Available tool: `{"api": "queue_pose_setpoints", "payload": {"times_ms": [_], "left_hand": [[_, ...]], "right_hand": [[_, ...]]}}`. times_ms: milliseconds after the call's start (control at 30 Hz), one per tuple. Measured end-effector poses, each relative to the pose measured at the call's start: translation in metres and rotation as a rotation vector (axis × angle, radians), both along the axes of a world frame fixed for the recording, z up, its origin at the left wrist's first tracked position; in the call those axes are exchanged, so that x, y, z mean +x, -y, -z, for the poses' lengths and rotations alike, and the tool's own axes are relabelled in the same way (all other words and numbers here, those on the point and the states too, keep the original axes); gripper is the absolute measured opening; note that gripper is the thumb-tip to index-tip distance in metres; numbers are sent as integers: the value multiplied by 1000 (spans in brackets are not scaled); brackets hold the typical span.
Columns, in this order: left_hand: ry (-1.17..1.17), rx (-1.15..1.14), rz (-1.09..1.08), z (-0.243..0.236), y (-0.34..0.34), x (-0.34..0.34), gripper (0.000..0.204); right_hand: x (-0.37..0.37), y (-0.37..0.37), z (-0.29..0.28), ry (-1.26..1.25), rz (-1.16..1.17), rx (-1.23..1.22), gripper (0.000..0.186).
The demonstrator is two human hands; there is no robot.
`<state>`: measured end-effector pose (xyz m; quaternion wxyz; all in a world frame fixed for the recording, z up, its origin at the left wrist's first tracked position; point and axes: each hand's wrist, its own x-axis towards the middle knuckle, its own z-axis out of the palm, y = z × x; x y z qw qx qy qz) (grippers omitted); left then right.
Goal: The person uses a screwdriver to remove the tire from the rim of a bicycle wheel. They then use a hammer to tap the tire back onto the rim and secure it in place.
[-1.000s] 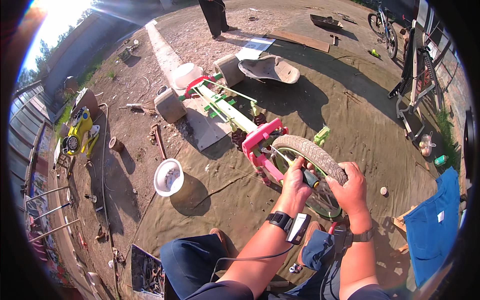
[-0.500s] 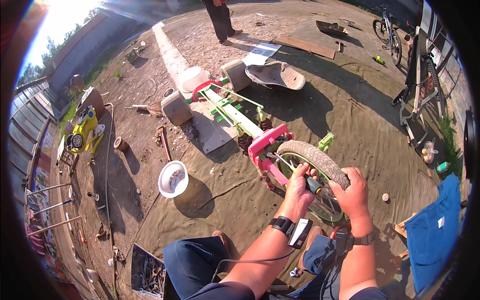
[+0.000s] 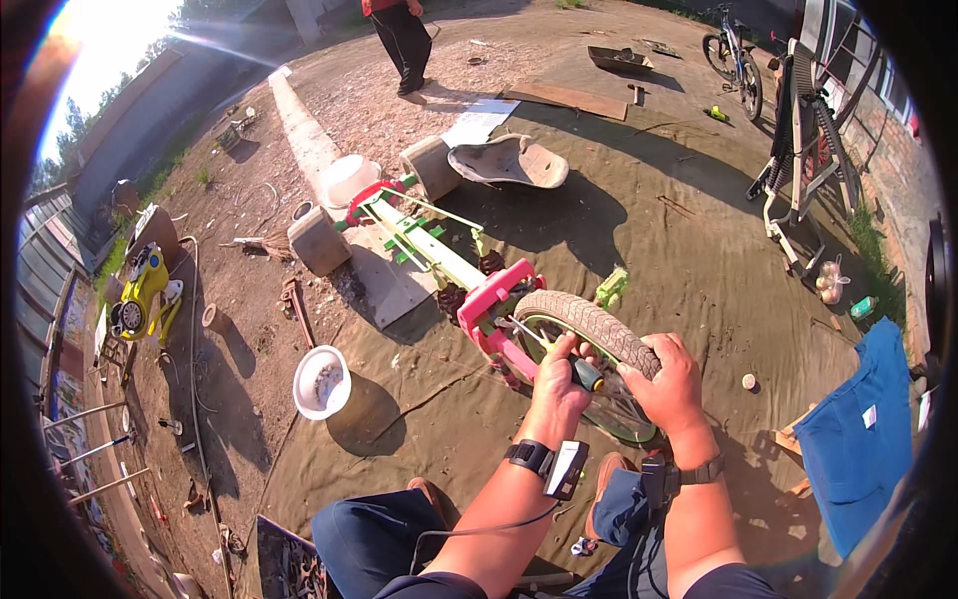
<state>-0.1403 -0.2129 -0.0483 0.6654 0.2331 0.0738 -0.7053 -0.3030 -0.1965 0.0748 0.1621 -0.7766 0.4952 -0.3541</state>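
Note:
My left hand [image 3: 561, 391] is closed round a screwdriver [image 3: 589, 375] with a dark and yellow handle. Its metal shaft points up and left toward the wheel's hub, beside the pink fork [image 3: 496, 290]; its tip is hard to make out. My right hand [image 3: 667, 387] grips the grey-brown tyre [image 3: 605, 321] on the wheel's near right side, thumb on the tread. The wheel has a green rim and sits in the front of a low ride-on cart, whose pale green frame [image 3: 446, 258] runs back to two broad rear rollers.
A white basin [image 3: 322, 382] stands left of the cart, near a pipe wrench [image 3: 296, 309]. A toolbox [image 3: 289, 564] sits by my left knee. Blue cloth [image 3: 858, 434] lies at right. Behind are a loose seat [image 3: 514, 162], a standing person [image 3: 401, 45] and a bicycle [image 3: 736, 60].
The whole scene has shifted left in the view as my head turned. Both hands keep their holds on the screwdriver and the tyre; the wheel looks much the same.

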Motion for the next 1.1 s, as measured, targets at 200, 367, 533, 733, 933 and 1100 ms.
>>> {"api": "queue_pose_setpoints", "payload": {"times_ms": [200,367,533,733,933,1100], "left_hand": [[-76,42,2,3,-2,-3,6],[25,16,16,16,5,-3,17],[-67,1,41,11,0,0,18],[-59,105,-22,-22,2,-10,1],[-71,100,-62,-7,-1,-4,9],[-70,120,-31,-18,2,-5,9]], "right_hand": [[-5,2,0,3,20,31,38],[-3,1,0,17,40,21,33],[-4,0,1,25,54,18,35],[-6,0,2,1,66,32,37],[-2,0,0,23,54,37,39],[-3,0,0,33,46,37,38]]}}
